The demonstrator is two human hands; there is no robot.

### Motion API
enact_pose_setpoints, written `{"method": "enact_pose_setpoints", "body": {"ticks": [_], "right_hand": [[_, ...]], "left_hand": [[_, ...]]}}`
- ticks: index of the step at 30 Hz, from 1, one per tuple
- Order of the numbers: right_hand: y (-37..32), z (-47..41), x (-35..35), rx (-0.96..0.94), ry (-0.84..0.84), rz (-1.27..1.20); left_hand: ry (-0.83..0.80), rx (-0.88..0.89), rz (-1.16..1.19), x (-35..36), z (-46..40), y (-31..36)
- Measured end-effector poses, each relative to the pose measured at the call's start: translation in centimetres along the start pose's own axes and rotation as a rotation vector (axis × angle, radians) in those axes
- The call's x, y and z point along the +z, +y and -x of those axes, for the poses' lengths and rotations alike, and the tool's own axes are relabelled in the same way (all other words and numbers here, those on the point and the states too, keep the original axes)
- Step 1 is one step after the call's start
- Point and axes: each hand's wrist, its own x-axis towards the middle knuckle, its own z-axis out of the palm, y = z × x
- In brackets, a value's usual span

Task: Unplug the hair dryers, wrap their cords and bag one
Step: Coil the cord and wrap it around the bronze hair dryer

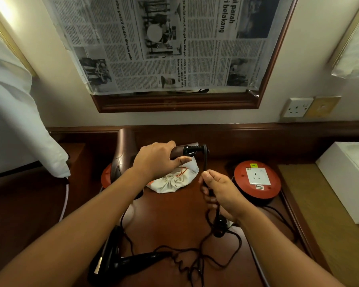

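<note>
My left hand [155,160] grips the handle of a brown hair dryer [124,154], held above the wooden desk [166,214] with its barrel pointing away. Its black cord [205,160] bends down from the handle end into my right hand [220,191], which pinches it; the black plug [219,225] hangs below that hand. A second, black hair dryer [120,262] lies on the desk near me, its cord [195,259] tangled loosely in front. A white drawstring bag [174,181] lies bunched under the brown dryer.
A red round extension reel [257,179] with an empty white socket sits right of my right hand. A wall socket [296,107] is at upper right. A white box [348,179] stands far right. White cloth [19,131] hangs at the left.
</note>
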Motion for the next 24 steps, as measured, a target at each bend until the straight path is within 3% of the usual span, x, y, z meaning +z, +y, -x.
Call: {"method": "enact_pose_setpoints", "body": {"ticks": [15, 24], "right_hand": [[1.1, -2.9, -2.6, 0.031, -0.111, -0.273], [-0.3, -4.4, -4.0, 0.015, -0.110, -0.062]], "left_hand": [[0.037, 0.169, 0.051, -0.4, -1.0, -0.4], [-0.023, 0.252, 0.050, -1.3, -1.2, -0.8]]}}
